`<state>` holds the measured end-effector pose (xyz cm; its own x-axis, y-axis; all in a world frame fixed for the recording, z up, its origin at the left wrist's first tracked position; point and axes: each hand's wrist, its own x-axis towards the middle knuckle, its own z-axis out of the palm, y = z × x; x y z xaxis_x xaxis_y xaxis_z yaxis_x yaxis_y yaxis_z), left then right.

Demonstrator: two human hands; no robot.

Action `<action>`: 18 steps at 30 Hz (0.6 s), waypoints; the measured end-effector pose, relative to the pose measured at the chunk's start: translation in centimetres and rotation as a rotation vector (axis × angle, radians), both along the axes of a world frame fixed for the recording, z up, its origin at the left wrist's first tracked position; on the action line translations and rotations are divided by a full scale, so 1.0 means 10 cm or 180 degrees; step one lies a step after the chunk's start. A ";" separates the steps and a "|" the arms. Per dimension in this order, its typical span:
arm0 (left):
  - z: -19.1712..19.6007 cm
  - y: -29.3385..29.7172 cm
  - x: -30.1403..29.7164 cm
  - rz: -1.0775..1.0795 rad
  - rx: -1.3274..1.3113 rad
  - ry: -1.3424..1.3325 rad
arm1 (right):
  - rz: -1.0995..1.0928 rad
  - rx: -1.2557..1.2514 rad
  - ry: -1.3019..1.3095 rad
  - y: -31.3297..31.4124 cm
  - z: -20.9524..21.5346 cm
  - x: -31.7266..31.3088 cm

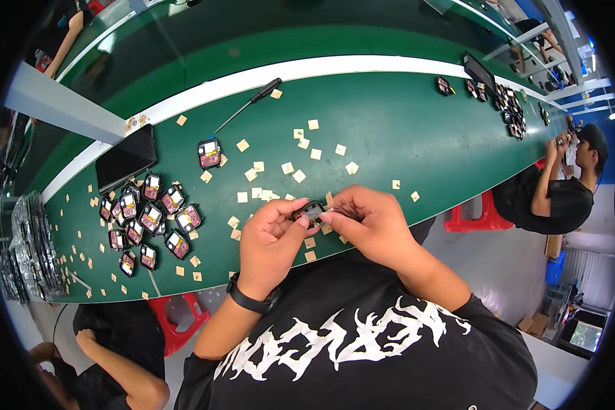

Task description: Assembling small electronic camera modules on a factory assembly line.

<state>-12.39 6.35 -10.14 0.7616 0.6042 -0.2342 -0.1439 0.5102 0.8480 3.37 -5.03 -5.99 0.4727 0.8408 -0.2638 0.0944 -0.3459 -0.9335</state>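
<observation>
My left hand (270,236) grips a small black electronic device housing (311,209) by its left side, between thumb and fingers. At the housing's right edge, the thumb and fingers of my right hand (370,220) are pinched together. A small tan square (329,199) sticks up by the right fingertips; whether they hold it or something else is hidden. More tan paper squares (298,176) lie scattered on the green table (396,123) around both hands. Beyond them on the left lies one open housing (210,154) with a red board and a yellow-and-white part.
Several similar open housings (151,217) are heaped at left beside a black tray (126,158). A screwdriver (249,104) lies near the white far edge. Clear bags (34,239) are stacked at far left. Other people sit on both sides, with more housings (511,109) at far right.
</observation>
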 end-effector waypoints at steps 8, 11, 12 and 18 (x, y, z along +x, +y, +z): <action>0.00 -0.02 0.01 0.0081 0.0081 -0.0122 | -0.0011 -0.0024 0.0313 -0.06 0.09 -0.03; 0.00 -0.02 0.02 0.0037 0.0139 -0.0125 | -0.0018 0.0030 0.0473 -0.08 0.10 -0.04; -0.01 -0.02 0.03 0.0030 0.0141 -0.0123 | -0.0009 0.0023 0.0478 -0.08 0.10 -0.04; -0.02 -0.05 0.06 0.0126 0.0107 -0.0165 | -0.0023 -0.0070 0.0142 -0.02 0.11 -0.10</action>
<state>-11.78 5.85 -10.34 0.7476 0.6408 -0.1742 -0.2075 0.4746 0.8554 2.33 -5.27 -4.93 0.4661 0.8313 -0.3030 0.0503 -0.3668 -0.9289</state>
